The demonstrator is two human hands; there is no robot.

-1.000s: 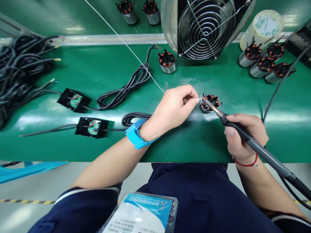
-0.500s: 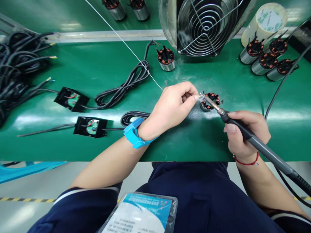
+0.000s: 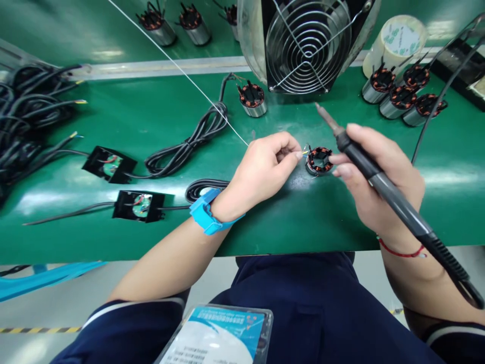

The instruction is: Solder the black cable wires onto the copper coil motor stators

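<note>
A small motor stator (image 3: 319,160) with copper windings stands on the green bench (image 3: 265,222) in front of me. My left hand (image 3: 265,169), with a blue wrist strap (image 3: 206,212), pinches a thin solder wire (image 3: 178,65) and holds its end at the stator's left edge. My right hand (image 3: 379,182) grips a soldering iron (image 3: 379,177); its tip points up and away from the stator toward the fan. The fingertips of that hand touch the stator's right side.
A wire-guarded fan (image 3: 306,43) stands behind the stator, with another stator (image 3: 252,99) to its left. Several more stators (image 3: 401,93) and a tape roll (image 3: 397,43) sit at the right. Black cords (image 3: 189,141) and two black boxes with circuit boards (image 3: 109,164) (image 3: 140,206) lie at the left.
My right hand has lifted the soldering iron's tip off the stator and swung it up and back. Its fingers now touch the stator. My left hand stays pinched on the solder wire.
</note>
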